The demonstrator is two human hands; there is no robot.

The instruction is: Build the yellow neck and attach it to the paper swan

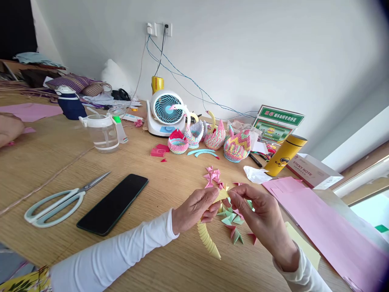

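A yellow paper piece (pixel 222 195) is above the counter (pixel 170 267), pinched by both the left hand (pixel 196 207) and the right hand (pixel 263 215), while a curved yellow paper chain (pixel 208 240) extends below, seemingly under the left hand's curled fingers, near folded papers (pixel 228 220), with a phone (pixel 113 205) and scissors (pixel 80 192) farther left.

A craft workspace: on the light-brown wood-grain table (pixel 170 184) stand multicoloured folded-paper swans (pixel 214 140) at centre, with white-and-grey-handled metal scissors (pixel 79 192) lower left and a broad pink paper sheet (pixel 330 233) right.
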